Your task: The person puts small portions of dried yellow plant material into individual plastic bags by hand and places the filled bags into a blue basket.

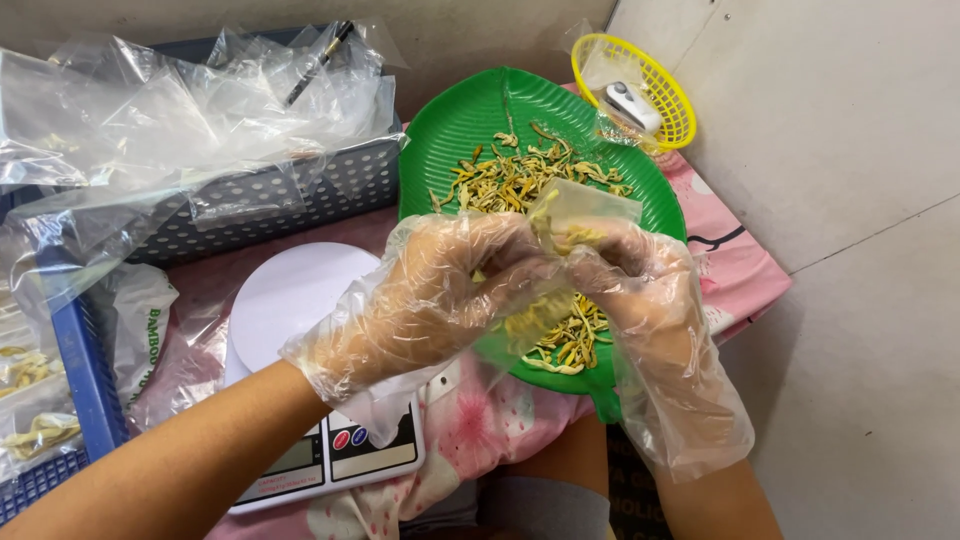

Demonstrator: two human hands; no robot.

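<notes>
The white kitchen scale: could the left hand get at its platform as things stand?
Probably yes. The left hand is just above and beside the white kitchen scale, whose round platform lies bare. But both hands, left and right hand, are busy pinching a small clear bag, so it must let go first.

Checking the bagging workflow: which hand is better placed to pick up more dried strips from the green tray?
Probably the right hand: it sits directly over the strips on the tray. The left hand is nearer the scale. Both pinch the small bag.

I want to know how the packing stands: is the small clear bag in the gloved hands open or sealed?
Open. Both gloved hands, left hand and right hand, hold the small clear bag with its mouth spread above the green tray; some dried strips are inside.
</notes>
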